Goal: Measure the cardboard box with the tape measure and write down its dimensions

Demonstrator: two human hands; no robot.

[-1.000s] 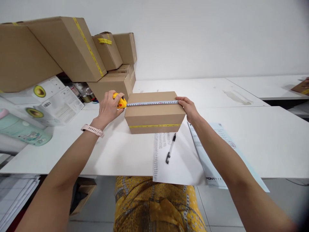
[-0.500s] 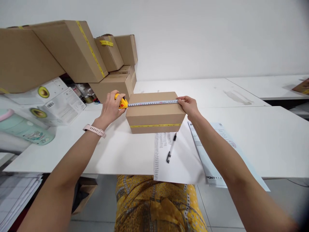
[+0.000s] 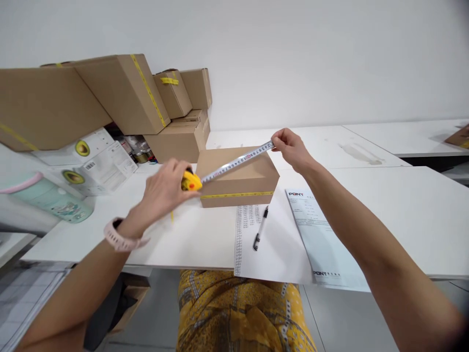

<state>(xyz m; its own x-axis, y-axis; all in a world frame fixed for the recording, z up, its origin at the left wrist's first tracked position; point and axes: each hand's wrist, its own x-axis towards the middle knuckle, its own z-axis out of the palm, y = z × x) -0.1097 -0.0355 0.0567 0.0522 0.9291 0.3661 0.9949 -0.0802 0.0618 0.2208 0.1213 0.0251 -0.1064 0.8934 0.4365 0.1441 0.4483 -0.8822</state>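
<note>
A closed cardboard box (image 3: 238,188) with a strip of yellow tape along its front stands on the white table. My left hand (image 3: 166,188) is wrapped round the yellow case of a tape measure (image 3: 191,181), just left of the box. From the case the silver blade slants up to the right above the box top. Its far end is pinched in my right hand (image 3: 289,146), which is raised beyond the box's back right corner. In front of the box lie a sheet with rows of writing (image 3: 271,264) and a black-capped pen (image 3: 261,227) on it.
Stacked cardboard boxes (image 3: 120,93) rise at the back left, over white cartons with avocado pictures (image 3: 106,164). A mint-green tumbler (image 3: 54,198) leans at the left. Right of the sheet lies a pale blue printed paper (image 3: 322,234). A wall closes off the back.
The blade, which lay straight across the box top, is now lifted and slanted. My left hand has come lower and nearer with the case; my right hand has risen with the blade's end.
</note>
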